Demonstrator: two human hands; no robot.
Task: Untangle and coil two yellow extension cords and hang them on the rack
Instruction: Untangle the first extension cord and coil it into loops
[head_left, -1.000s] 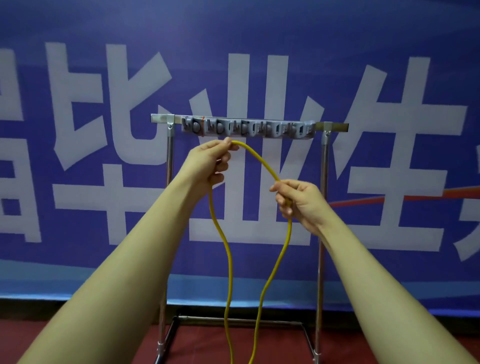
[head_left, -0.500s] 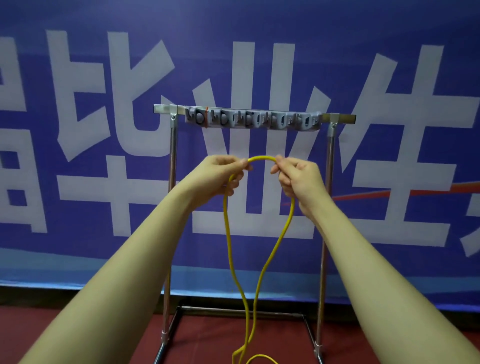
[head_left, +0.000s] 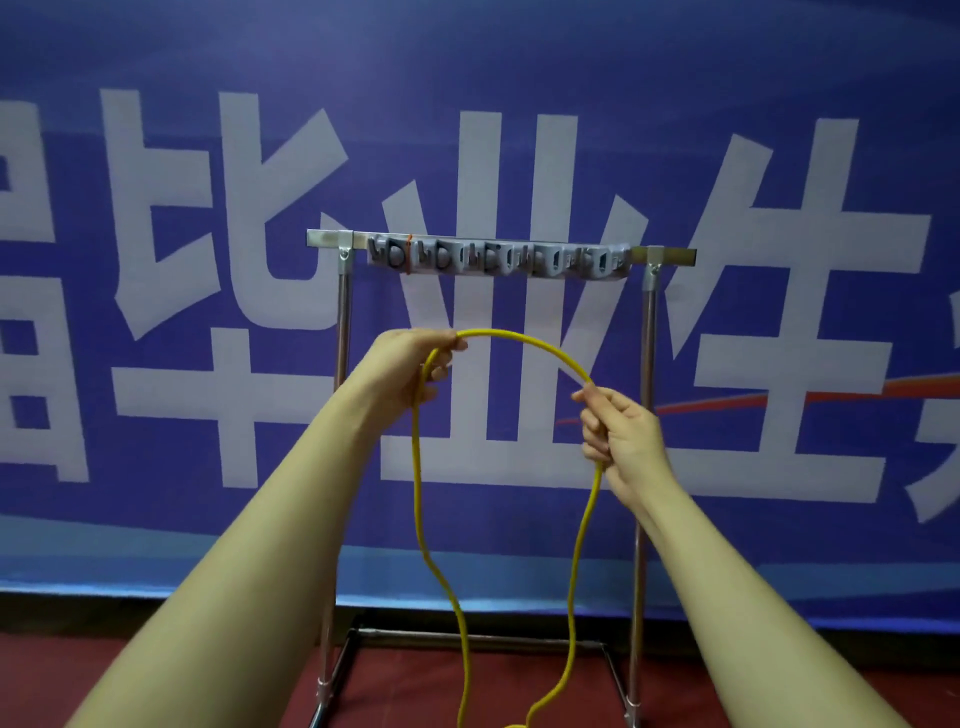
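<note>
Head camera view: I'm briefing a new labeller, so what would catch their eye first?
A yellow cord arches mid-frame between the left hand and the right hand, both gripping it, its two strands hanging to the red floor. Behind stands the metal rack with grey hooks, before a blue banner.

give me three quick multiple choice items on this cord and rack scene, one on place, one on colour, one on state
1. Where is the rack?
A. behind the hands
B. lying flat on the floor
C. left of both arms

2. What colour is the cord?
A. orange
B. yellow
C. black

3. How is the cord held?
A. hanging on the hook strip
B. dropped entirely
C. arched between left hand and right hand

Answers: 1 A, its posts stand upright beyond the hands. 2 B, it is plainly yellow. 3 C, each hand grips it and the hooks are bare.
</note>
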